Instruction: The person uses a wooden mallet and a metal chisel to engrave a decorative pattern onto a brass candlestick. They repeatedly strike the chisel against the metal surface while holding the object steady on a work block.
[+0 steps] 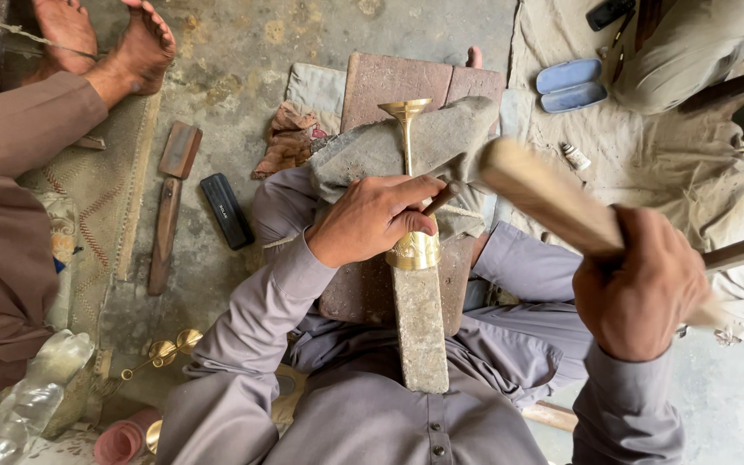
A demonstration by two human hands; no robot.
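You are sitting on the floor with a brass goblet (pixel 410 181) lying along a long grey stone bar (pixel 419 323) that is running from your lap toward the far side. The flared end of the goblet is pointing far, resting over a grey cloth-wrapped pad (pixel 372 151); its ornamented band is sitting just near your left hand (pixel 370 217).

Handling judgement: the goblet is looking like thin, stiff metal, smooth and likely slippery, with a narrow stem that could bend or dent under a careless blow. The safest hold appears to be at the thicker banded part, pressed down against the bar.

Your left hand is curling closed over the goblet, and it is also pinching a small dark punch-like tool (pixel 441 199) whose tip is pointing at the metal. Exactly how the fingers are lying beneath cannot be told.

Your right hand (pixel 639 284) is being held up on the right, fisted tightly round the handle of a pale wooden mallet (pixel 544 194), which is blurred and hanging above and apart from the goblet.

On the left, a dark flat case (pixel 226 210) and a wooden tool (pixel 170 202) are lying on the concrete, and another person's bare feet (pixel 105 43) are resting at the far left.
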